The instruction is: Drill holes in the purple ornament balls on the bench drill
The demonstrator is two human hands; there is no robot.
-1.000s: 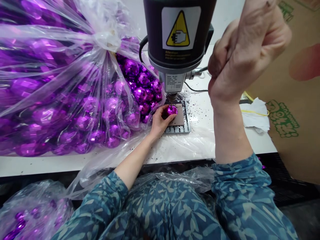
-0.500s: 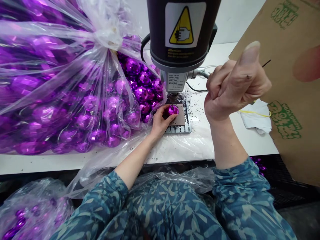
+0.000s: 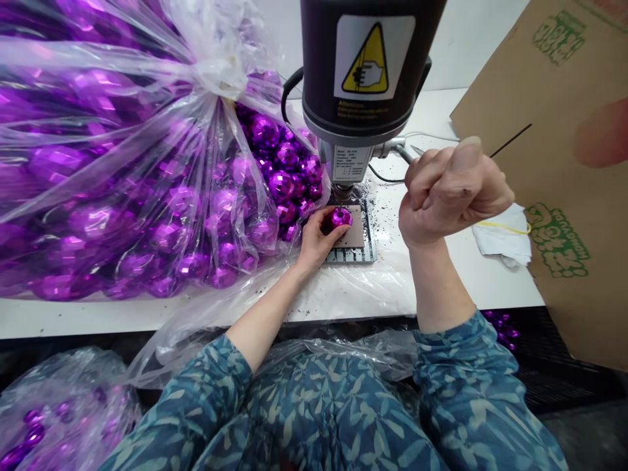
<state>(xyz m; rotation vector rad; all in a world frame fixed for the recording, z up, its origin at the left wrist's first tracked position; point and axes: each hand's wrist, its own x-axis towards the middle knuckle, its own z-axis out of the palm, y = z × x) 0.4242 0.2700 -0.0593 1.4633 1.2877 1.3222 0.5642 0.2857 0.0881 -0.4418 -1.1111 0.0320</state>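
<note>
My left hand [image 3: 318,239] pinches a shiny purple faceted disco ball [image 3: 342,216] between thumb and fingers. The ball rests on a tan square board [image 3: 354,237] laid over the slotted metal base [image 3: 350,256] of a small drill press [image 3: 366,72]. Right above the ball is the chuck [image 3: 343,191]; whether a bit touches the ball I cannot tell. My right hand [image 3: 449,190] is raised and closed in a fist around the press's metal lever [image 3: 403,154], whose outer end the fingers hide.
A big clear plastic bag [image 3: 216,72] full of purple disco balls fills the left side. Another bag [image 3: 73,405] of them sits lower left. To the right stand a cardboard box [image 3: 554,196] and a white cloth [image 3: 507,239]. Dark shavings litter the white table [image 3: 432,281].
My right fist has come down and slightly left with the lever. My left hand still holds the ball at the same spot on the board. The view has shifted slightly.
</note>
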